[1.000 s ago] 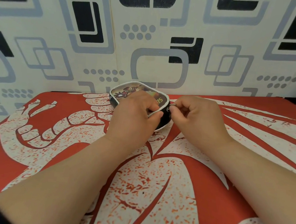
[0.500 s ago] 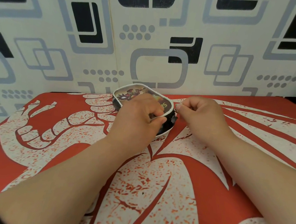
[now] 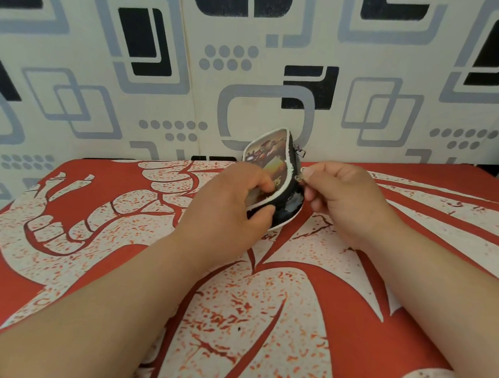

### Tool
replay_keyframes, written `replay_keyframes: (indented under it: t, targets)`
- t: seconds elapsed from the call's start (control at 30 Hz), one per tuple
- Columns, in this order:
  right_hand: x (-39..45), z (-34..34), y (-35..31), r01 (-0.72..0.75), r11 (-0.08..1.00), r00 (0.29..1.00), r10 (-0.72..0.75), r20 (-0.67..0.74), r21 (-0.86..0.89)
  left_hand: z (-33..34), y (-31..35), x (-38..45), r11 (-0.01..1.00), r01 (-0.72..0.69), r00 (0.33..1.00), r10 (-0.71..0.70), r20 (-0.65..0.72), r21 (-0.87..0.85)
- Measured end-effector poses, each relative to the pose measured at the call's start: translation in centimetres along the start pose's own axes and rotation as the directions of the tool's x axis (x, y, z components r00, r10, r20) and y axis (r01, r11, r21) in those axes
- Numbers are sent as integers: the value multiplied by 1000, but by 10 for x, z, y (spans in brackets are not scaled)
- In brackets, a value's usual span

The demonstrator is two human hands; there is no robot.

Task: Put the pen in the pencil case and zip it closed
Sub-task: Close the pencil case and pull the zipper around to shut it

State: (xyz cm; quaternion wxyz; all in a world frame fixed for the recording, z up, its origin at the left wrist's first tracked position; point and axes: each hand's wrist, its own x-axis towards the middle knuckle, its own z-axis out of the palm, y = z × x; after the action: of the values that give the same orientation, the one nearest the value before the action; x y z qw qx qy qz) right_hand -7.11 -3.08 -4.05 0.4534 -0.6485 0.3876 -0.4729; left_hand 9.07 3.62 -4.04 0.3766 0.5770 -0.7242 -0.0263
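Tilted upright now, pencil case [image 3: 277, 173] gripped by left hand [image 3: 227, 208]; right hand [image 3: 343, 195] pinches zipper pull [image 3: 299, 178].

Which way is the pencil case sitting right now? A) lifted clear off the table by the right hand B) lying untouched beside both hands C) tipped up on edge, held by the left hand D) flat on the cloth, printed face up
C: the pencil case stands tilted on edge, gripped by the left hand, while the right hand pinches the zipper pull.

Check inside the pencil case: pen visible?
No. The pencil case shows only its printed cover and dark edge; the interior is hidden. Left hand grips it, right hand pinches the zipper pull.
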Motion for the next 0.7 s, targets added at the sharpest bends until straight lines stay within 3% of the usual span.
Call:
replay_keyframes:
  t: [0.2,0.33,0.47,0.7]
  targets:
    - [-7,9,-5,45,999,994,-42,103,-29,2,4,2,1000,-11,995,11,-99,6]
    - [-10,7,-8,73,985,986,-48,158,-158,4,-1,3,1000,-2,996,5,-86,28]
    - [-9,10,-6,88,969,993,-66,100,-232,4,-2,3,1000,11,996,-13,-86,-17]
    - [-2,3,-3,-32,988,998,39,46,-153,4,8,2,999,-6,998,4,-55,-38]
